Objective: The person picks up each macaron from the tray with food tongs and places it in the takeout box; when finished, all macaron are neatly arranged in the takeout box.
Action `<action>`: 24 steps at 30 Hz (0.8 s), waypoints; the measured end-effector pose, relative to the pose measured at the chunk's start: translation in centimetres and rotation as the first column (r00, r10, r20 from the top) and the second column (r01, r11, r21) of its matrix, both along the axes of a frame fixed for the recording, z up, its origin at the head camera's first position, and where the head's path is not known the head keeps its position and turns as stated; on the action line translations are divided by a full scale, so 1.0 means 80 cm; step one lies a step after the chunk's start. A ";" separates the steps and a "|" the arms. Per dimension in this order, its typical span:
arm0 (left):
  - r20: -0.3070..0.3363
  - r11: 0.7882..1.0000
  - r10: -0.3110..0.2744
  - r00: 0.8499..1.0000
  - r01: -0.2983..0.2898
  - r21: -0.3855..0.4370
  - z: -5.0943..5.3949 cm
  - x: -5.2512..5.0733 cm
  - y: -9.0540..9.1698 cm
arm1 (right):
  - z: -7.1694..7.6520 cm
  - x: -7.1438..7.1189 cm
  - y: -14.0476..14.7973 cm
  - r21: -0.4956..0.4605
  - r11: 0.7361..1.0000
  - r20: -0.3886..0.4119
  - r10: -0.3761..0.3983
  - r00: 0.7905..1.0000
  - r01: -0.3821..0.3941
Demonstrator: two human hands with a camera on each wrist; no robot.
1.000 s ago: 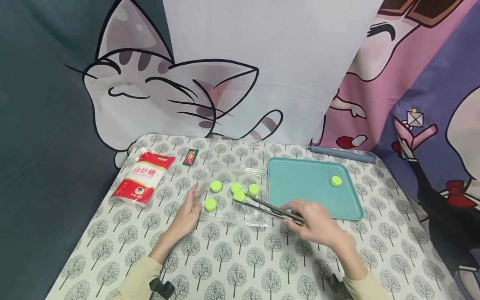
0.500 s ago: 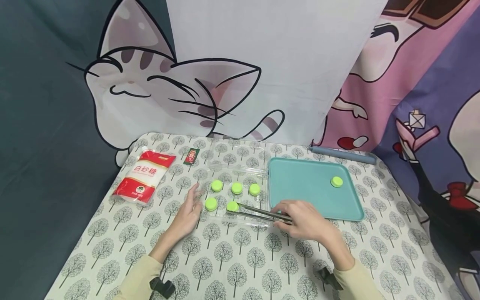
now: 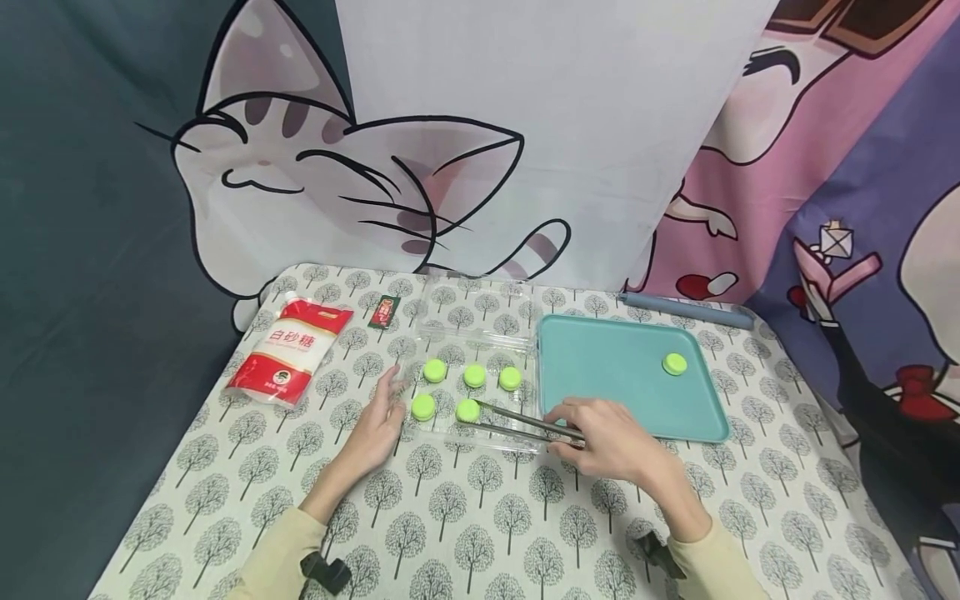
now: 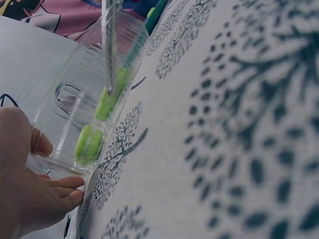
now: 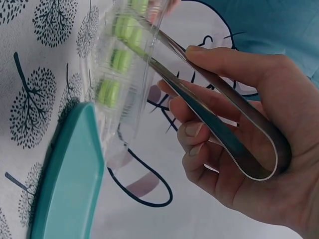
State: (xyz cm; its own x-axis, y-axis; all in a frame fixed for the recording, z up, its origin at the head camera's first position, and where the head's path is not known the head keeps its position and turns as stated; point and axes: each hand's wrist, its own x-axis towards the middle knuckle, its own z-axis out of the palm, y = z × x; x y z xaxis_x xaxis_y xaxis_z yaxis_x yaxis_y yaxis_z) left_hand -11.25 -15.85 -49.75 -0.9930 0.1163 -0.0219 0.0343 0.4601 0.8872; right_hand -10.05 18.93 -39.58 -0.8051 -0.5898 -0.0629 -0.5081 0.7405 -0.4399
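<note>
My right hand (image 3: pixel 603 437) holds metal tongs (image 5: pixel 194 99) by their arms, near the bend. Their tips stand at either side of a light green macaron (image 3: pixel 467 411) in the front row of a clear plastic box (image 3: pixel 487 446). To its left sits another macaron (image 3: pixel 423 407); three more, one of them a macaron (image 3: pixel 474 376) in the middle, form the back row. My left hand (image 3: pixel 377 421) grips the box's left edge, with fingers on both sides of its wall in the left wrist view. Whether the tong tips touch the macaron is unclear.
Right of the box lies a teal tray (image 3: pixel 607 383) bearing one macaron (image 3: pixel 674 364). The box's clear lid (image 3: pixel 476 308) lies back behind it. A sugar bag (image 3: pixel 292 350) and a small green-red packet (image 3: pixel 384 312) are on the left; a grey-blue rod (image 3: pixel 686 310) lies behind the tray.
The tongs carried a macaron from the box's middle toward the front row and set it down there. Their tips have since spread slightly. My left hand stays on the box's edge.
</note>
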 end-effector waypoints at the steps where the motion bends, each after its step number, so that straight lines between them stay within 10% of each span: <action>1: 0.000 1.000 -0.001 1.000 0.001 -0.001 0.000 0.000 0.000 | 0.001 0.001 0.001 0.002 1.000 -0.001 -0.004 1.000 0.004; 24: 0.010 1.000 -0.004 1.000 0.004 0.008 -0.001 0.000 0.000 | 0.023 0.016 0.070 -0.189 0.980 -0.060 -0.066 0.996 0.054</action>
